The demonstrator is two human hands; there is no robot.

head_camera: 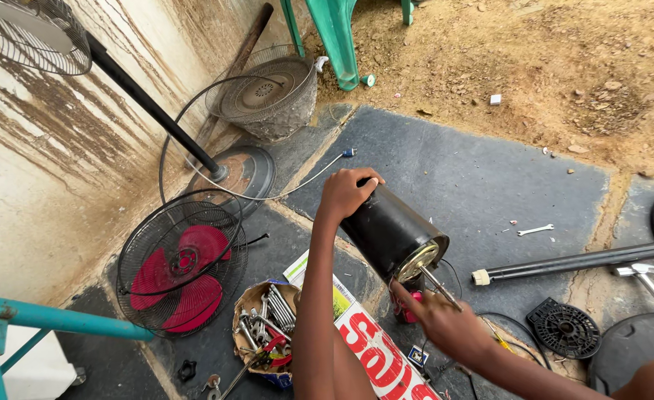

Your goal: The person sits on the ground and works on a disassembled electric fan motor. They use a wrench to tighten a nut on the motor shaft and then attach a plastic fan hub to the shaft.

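Flat white cardboard pkg [371,341] w/ big red lettering & a yellow-green patch lies on the ground under both forearms, below the right hand [445,322], w/ a torn brown cardboard box [251,302] of tools just left of the left forearm.

Fan grille [31,33] cut by top-left edge. Hammer [649,278] handle runs off right. Tools in bag [264,326] jumbled, types mostly unclear. Right hand [445,318] fingertips hidden behind motor housing [390,230].
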